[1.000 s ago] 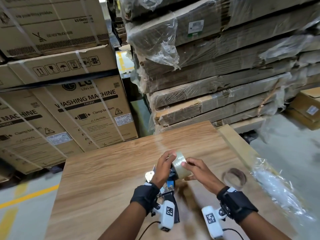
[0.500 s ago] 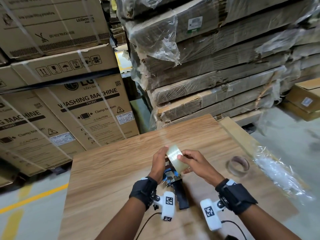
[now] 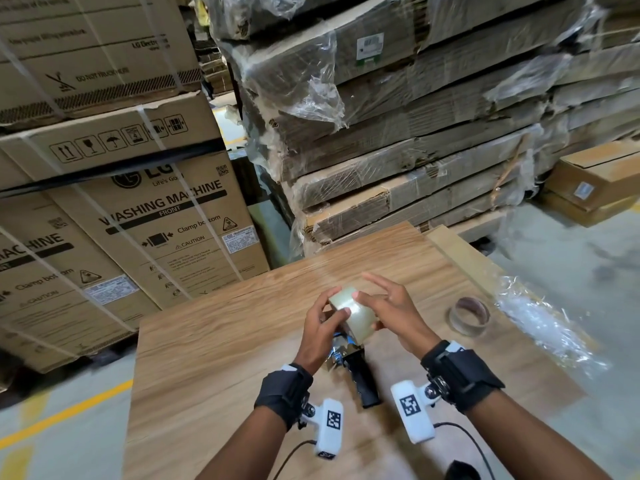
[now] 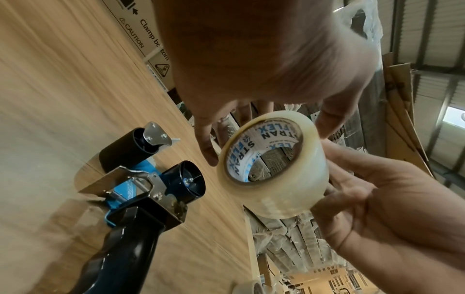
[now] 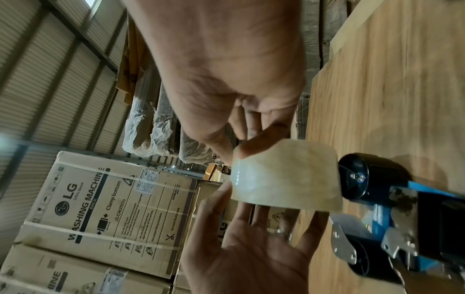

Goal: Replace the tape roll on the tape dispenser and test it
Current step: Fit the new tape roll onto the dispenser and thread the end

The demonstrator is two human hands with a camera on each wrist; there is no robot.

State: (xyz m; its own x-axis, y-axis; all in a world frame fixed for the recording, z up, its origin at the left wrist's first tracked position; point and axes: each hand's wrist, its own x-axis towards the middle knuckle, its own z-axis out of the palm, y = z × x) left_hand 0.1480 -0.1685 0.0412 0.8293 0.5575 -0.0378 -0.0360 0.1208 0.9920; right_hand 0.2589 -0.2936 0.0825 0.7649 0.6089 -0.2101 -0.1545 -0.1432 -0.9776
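Note:
A clear tape roll (image 3: 353,313) with a printed white core (image 4: 261,147) hangs just above the table. Both hands hold it. My left hand (image 3: 330,311) grips its left side, thumb on the outer face. My right hand (image 3: 372,308) pinches its right side; the thumb presses the face (image 5: 284,179) and the upper fingers stick out. Right under the roll the tape dispenser (image 3: 360,375) lies on its side, black handle toward me. Its blue frame and bare black hub (image 4: 183,179) show beside the roll (image 4: 274,175). No roll sits on the hub (image 5: 354,177).
An empty cardboard tape core (image 3: 469,315) lies on the wooden table (image 3: 225,358) to the right, next to crumpled clear plastic wrap (image 3: 540,317). Strapped washing machine cartons (image 3: 166,216) stand behind on the left, and wrapped flat cardboard stacks (image 3: 415,150) behind the table.
The roll has turned in both hands and come a little higher over the dispenser. My right hand's upper fingers have spread away from it. The dispenser has stayed on the table.

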